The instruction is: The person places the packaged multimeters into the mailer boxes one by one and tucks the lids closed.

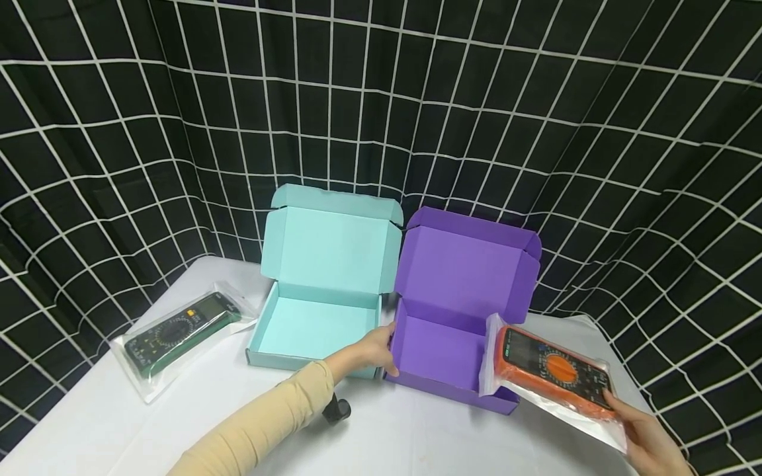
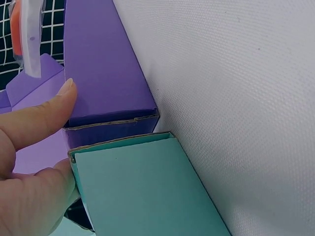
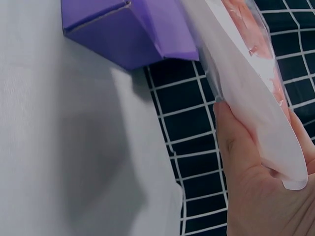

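My left hand (image 1: 376, 349) grips the left front corner of an open purple box (image 1: 443, 387), where it meets the teal box. In the left wrist view, the thumb (image 2: 49, 110) lies over the purple box's edge, with other fingers low beside the teal box's corner. To the right, my right hand (image 1: 651, 439) holds one end of an orange multimeter (image 1: 550, 370) in a clear bag, tilted above the purple box's right front corner. The right wrist view shows that hand's fingers around the bag's white-backed end (image 3: 275, 142).
An open teal box (image 1: 315, 327) stands left of the purple one, its lid raised. A green multimeter (image 1: 178, 334) in a clear bag lies at the table's left. A small black object (image 1: 337, 410) shows beside the left sleeve. Black grid-patterned cloth (image 1: 357, 99) surrounds the white table (image 1: 411, 436).
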Demonstrator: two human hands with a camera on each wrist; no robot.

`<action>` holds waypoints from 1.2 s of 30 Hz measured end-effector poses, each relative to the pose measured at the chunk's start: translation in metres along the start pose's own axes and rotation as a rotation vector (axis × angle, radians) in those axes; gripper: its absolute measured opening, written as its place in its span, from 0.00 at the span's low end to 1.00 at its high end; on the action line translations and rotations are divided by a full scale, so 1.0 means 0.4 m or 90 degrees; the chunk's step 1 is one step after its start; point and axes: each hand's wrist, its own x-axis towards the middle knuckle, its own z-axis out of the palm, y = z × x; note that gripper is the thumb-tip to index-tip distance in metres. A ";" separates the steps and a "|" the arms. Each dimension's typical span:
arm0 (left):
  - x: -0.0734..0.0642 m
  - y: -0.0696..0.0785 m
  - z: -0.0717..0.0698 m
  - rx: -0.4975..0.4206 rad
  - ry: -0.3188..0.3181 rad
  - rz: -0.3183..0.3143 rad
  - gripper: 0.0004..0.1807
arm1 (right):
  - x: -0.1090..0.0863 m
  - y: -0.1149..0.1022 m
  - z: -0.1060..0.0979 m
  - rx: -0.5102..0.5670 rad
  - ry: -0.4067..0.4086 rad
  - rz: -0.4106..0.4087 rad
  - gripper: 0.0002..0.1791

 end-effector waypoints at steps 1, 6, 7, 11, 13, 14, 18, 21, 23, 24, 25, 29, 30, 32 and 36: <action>0.000 0.000 0.000 0.002 0.000 0.002 0.53 | 0.002 0.002 0.003 -0.007 0.017 -0.007 0.21; 0.000 0.000 -0.001 -0.002 -0.004 0.004 0.52 | 0.011 0.009 0.014 -0.014 0.035 -0.024 0.20; 0.000 0.000 -0.001 -0.007 -0.006 0.002 0.52 | 0.015 0.011 0.015 -0.010 0.018 -0.024 0.21; 0.000 0.002 -0.002 -0.019 -0.009 -0.008 0.54 | 0.026 0.018 0.018 0.000 -0.064 -0.019 0.23; -0.001 0.003 -0.002 -0.016 -0.008 -0.013 0.55 | 0.031 0.022 0.023 0.002 -0.050 -0.024 0.22; -0.001 0.003 -0.002 -0.016 -0.009 -0.014 0.55 | 0.033 0.023 0.026 -0.001 -0.040 -0.027 0.21; -0.001 0.002 -0.001 -0.021 -0.010 -0.016 0.55 | 0.042 0.028 0.037 -0.002 0.018 -0.043 0.18; -0.002 0.002 0.000 -0.020 -0.007 -0.016 0.55 | 0.048 0.032 0.042 -0.010 0.024 -0.047 0.18; -0.002 0.003 0.000 -0.017 -0.006 -0.014 0.55 | 0.052 0.034 0.043 -0.020 0.013 -0.046 0.18; -0.003 0.002 0.000 -0.012 -0.005 -0.013 0.55 | 0.053 0.035 0.044 -0.024 0.010 -0.045 0.18; -0.003 0.003 0.000 -0.007 -0.005 -0.012 0.55 | 0.054 0.036 0.045 -0.026 0.014 -0.045 0.18; -0.006 0.005 -0.001 0.011 -0.002 -0.010 0.55 | 0.063 0.041 0.049 -0.026 0.041 -0.047 0.17; -0.007 0.006 -0.001 0.015 -0.002 -0.011 0.55 | 0.065 0.043 0.051 -0.025 0.047 -0.046 0.17; -0.009 0.008 -0.002 0.020 0.000 -0.015 0.55 | 0.070 0.045 0.054 -0.023 0.048 -0.045 0.17; -0.011 0.010 -0.002 0.031 0.001 -0.022 0.54 | 0.077 0.051 0.057 -0.015 0.017 -0.040 0.18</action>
